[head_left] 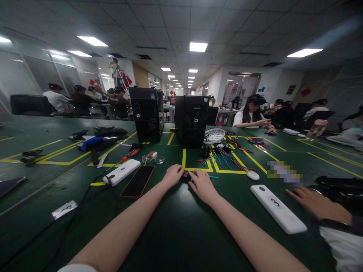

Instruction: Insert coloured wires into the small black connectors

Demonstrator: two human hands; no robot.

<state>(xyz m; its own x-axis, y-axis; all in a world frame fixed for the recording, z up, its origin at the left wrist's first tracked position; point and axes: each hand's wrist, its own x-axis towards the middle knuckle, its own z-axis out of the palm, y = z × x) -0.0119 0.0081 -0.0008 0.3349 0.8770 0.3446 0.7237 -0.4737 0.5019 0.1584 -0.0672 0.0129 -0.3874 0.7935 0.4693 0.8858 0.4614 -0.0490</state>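
Note:
My left hand [173,176] and my right hand [203,185] meet over the green tabletop at the middle of the view. Between their fingertips is a small dark part [186,175], too small to identify, with fingers of both hands closed on it. A short green wire [214,177] sticks out to the right past my right hand. Just beyond lies a bunch of coloured wires [222,153] with dark connectors. A phone [138,181] in an orange-edged case is left of my left forearm.
Two black computer towers [146,115] [192,121] stand ahead. White numbered power banks [122,172] [278,209] lie on both sides. A red screwdriver [131,154], glasses [159,159] and a white basket [214,135] are around. At right rests a co-worker's hand [320,206]; black cables [82,200] run at left.

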